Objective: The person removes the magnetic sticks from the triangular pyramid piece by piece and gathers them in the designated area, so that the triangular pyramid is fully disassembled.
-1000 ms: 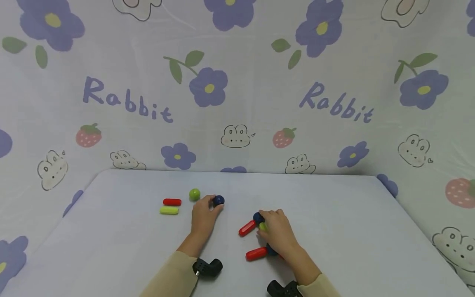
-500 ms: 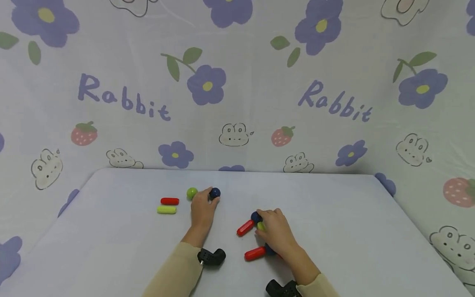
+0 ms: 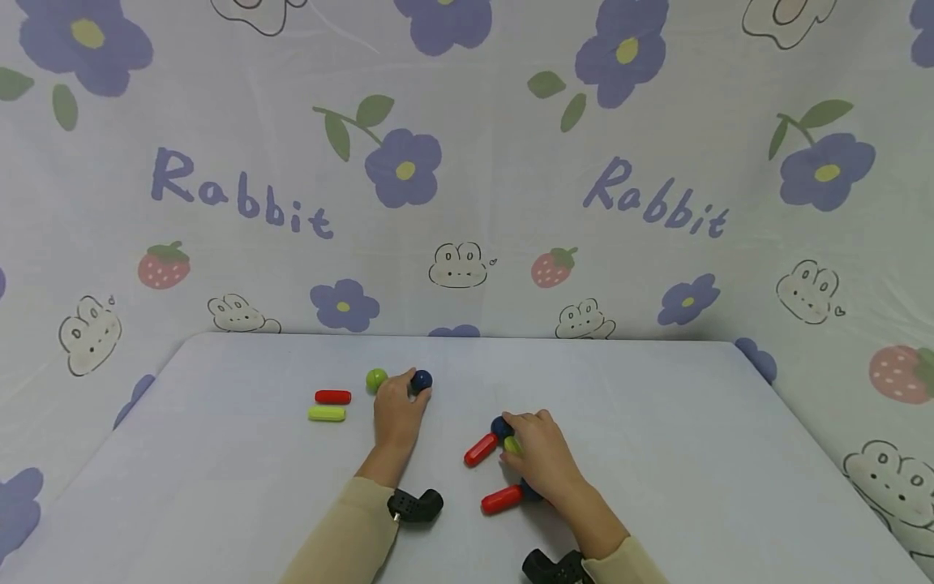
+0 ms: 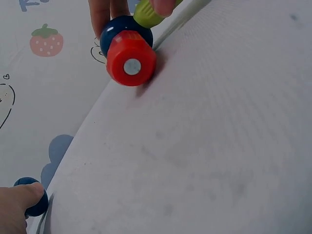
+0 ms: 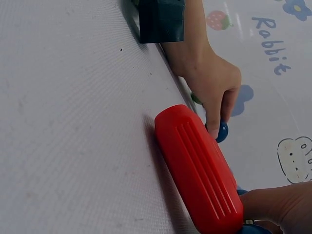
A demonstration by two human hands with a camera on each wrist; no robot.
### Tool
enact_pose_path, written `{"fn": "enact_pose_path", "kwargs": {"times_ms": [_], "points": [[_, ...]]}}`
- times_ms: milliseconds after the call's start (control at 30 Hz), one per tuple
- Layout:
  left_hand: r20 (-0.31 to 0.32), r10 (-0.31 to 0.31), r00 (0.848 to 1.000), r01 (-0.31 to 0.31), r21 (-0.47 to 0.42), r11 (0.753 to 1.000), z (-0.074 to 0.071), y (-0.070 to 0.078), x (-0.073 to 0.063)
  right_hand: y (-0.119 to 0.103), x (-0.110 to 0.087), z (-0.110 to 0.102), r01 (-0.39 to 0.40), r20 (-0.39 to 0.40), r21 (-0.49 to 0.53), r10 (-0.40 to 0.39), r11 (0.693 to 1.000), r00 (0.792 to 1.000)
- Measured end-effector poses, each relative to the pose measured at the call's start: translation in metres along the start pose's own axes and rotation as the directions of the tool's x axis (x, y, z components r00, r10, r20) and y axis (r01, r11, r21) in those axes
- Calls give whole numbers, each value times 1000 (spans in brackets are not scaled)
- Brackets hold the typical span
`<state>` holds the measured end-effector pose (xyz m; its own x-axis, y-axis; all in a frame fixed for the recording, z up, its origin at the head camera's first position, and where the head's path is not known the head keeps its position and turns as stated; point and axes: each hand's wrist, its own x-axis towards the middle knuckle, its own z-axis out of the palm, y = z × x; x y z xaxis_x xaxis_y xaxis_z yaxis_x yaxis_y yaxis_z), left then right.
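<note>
My left hand (image 3: 397, 412) pinches a dark blue ball (image 3: 421, 381) between thumb and fingers, toward the back of the table. A light green ball (image 3: 376, 380) lies just left of those fingers. My right hand (image 3: 543, 454) holds joined pieces: a yellow-green magnetic rod (image 4: 147, 14) under its thumb, and a blue ball (image 3: 501, 427) at its fingertips. From that ball a red rod (image 3: 481, 449) points toward the front left, its end showing a silver disc in the left wrist view. Below the right hand, another red rod (image 3: 501, 500) meets a blue ball (image 3: 531, 491) partly hidden by the hand.
A loose red rod (image 3: 332, 397) and a yellow-green rod (image 3: 326, 414) lie side by side left of my left hand on the white table (image 3: 219, 487). Behind the table's back edge hangs a printed cloth (image 3: 496, 186). Black wrist cameras (image 3: 416, 506) sit on both sleeves.
My left hand has moved the pinched blue ball slightly toward the back of the table, then stayed put. The right hand and its joined pieces have hardly moved; the head view has shifted slightly.
</note>
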<state>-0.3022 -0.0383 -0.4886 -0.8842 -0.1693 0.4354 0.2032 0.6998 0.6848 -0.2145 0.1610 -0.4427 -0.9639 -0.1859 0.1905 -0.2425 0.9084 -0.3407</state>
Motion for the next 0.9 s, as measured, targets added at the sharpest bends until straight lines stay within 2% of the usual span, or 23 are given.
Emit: {"fn": "enact_pose_path", "kwargs": {"times_ms": [133, 233, 400, 500, 533, 600, 700, 767, 833, 900], "points": [[-8, 4, 1000, -4, 0, 1000, 0, -1, 0, 0, 0, 0, 4, -1, 1, -4, 1000, 1000], [-23, 33, 999, -34, -4, 999, 0, -1, -1, 0, 0, 0, 9, 0, -2, -9, 1000, 1000], [-43, 124, 991, -126, -48, 991, -5, 4, -12, -1, 0, 0, 14, 10, 26, -14, 1000, 1000], [17, 206, 978, -204, -81, 976, -12, 14, -28, -2, -1, 0, 19, 14, 52, -20, 998, 1000], [56, 234, 971, -228, -94, 969, -16, 18, -34, -3, -1, -1, 21, 18, 62, -22, 998, 1000], [160, 284, 945, -271, -97, 958, -23, 25, -48, -4, -1, -2, 28, 22, 78, -30, 997, 999], [343, 297, 891, -286, -86, 955, -30, 32, -66, -6, -2, -2, 33, 30, 117, -37, 993, 999], [415, 299, 859, -294, -78, 953, -32, 34, -75, -8, -3, -2, 38, 38, 148, -44, 988, 998], [449, 293, 844, -294, -69, 953, -33, 36, -79, -9, -3, -1, 46, 42, 167, -53, 985, 998], [442, 300, 845, -302, -68, 951, -35, 36, -82, -10, -4, 0, 58, 43, 182, -67, 982, 997]]}}
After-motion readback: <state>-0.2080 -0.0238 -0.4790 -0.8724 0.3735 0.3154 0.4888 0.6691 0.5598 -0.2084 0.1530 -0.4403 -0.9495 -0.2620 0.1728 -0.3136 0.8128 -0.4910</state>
